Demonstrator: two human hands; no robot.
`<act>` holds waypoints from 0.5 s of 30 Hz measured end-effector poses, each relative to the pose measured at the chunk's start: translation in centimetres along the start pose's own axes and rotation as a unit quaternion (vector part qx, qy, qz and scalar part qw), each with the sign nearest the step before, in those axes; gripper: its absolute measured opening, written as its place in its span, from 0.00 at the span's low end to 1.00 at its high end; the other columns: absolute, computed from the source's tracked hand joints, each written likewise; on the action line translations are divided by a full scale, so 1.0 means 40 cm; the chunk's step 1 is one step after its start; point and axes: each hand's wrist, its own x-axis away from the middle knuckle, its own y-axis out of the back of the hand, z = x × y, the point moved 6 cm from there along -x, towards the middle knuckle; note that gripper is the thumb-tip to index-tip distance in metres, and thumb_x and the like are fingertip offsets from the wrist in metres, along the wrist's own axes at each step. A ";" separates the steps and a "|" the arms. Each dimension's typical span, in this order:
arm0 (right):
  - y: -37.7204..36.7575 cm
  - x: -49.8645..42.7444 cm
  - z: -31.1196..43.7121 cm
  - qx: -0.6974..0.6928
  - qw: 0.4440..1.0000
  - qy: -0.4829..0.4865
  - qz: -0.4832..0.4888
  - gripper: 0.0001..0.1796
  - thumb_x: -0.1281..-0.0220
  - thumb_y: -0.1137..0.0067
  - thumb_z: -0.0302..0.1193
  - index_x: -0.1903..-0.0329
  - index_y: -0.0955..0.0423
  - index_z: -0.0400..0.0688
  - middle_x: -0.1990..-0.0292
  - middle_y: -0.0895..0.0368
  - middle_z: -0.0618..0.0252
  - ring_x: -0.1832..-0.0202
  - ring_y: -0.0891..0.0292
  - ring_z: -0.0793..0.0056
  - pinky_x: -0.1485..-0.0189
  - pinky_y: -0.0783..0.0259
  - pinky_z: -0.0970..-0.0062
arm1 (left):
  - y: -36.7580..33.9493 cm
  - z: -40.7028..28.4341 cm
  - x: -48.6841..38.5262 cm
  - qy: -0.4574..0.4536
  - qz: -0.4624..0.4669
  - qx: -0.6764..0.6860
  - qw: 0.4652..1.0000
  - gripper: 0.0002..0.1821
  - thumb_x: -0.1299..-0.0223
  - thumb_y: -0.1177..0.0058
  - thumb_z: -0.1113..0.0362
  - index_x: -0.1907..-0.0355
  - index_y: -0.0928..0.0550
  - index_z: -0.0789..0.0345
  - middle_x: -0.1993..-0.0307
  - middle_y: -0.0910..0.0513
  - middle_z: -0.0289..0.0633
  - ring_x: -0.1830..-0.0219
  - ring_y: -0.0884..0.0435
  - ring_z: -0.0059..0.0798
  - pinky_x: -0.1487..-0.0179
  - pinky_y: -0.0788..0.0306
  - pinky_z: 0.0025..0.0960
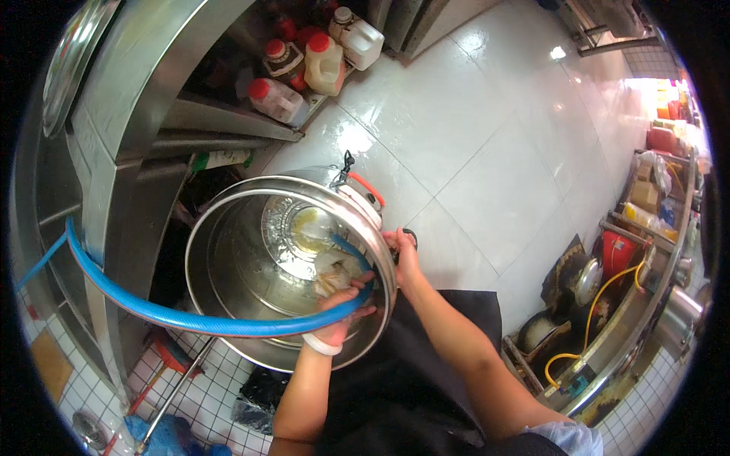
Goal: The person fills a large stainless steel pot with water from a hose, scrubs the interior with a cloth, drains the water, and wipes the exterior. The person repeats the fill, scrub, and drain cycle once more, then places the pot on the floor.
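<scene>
A large stainless steel pot (228,196) tilts in front of me with its mouth towards me. My left hand (341,305) reaches into the mouth and grips a blue hose (217,324), whose end bends down inside the pot. Beyond the fingers, a pale, wet cloth-like thing (336,268) lies inside; its kind is hard to make out. Some cloudy yellowish liquid (308,228) shows at the bottom. At the pot's right side, my right hand (404,256) is closed around a black handle (410,232), partly hidden by the fingers. A red-trimmed fitting and a black latch sit on the outer wall.
Several plastic jugs (325,62) stand on a low shelf at upper left. A steel counter (131,102) runs along the left. Wet pale tiles (456,171) cover the floor. To the right are a cooking range (604,342) and a yellow hose (596,302); a pole (177,387) leans at lower left.
</scene>
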 end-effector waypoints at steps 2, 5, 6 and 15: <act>0.002 0.055 -0.021 -0.037 0.990 -0.032 -0.130 0.15 0.36 0.52 0.42 0.66 0.29 0.43 0.72 0.26 0.66 0.72 0.34 0.76 0.67 0.37 0.75 | 0.021 -0.008 -0.004 0.007 -0.034 0.015 0.999 0.07 0.47 0.46 0.64 0.66 0.23 0.63 0.52 0.23 0.46 0.55 0.23 0.39 0.51 0.28 0.46; -0.021 0.122 0.012 0.190 0.961 -0.031 -0.197 0.12 0.35 0.52 0.39 0.66 0.33 0.43 0.80 0.31 0.67 0.82 0.37 0.78 0.80 0.40 0.78 | 0.058 0.002 -0.004 0.010 -0.091 0.037 0.995 0.09 0.45 0.46 0.60 0.66 0.23 0.62 0.55 0.21 0.45 0.55 0.22 0.42 0.49 0.30 0.49; -0.038 0.134 0.038 0.208 0.964 -0.025 -0.163 0.12 0.35 0.52 0.39 0.67 0.33 0.43 0.82 0.32 0.67 0.84 0.37 0.78 0.82 0.41 0.77 | 0.072 0.008 -0.003 0.002 -0.117 0.045 0.992 0.09 0.45 0.46 0.59 0.66 0.23 0.62 0.56 0.21 0.45 0.54 0.22 0.43 0.49 0.31 0.49; -0.059 0.331 0.603 0.124 0.989 0.049 0.065 0.10 0.34 0.56 0.36 0.59 0.35 0.42 0.82 0.32 0.67 0.81 0.35 0.76 0.78 0.39 0.78 | 0.100 0.027 0.249 -0.227 -0.359 0.185 0.886 0.07 0.44 0.48 0.62 0.66 0.26 0.63 0.68 0.22 0.40 0.63 0.21 0.34 0.61 0.25 0.32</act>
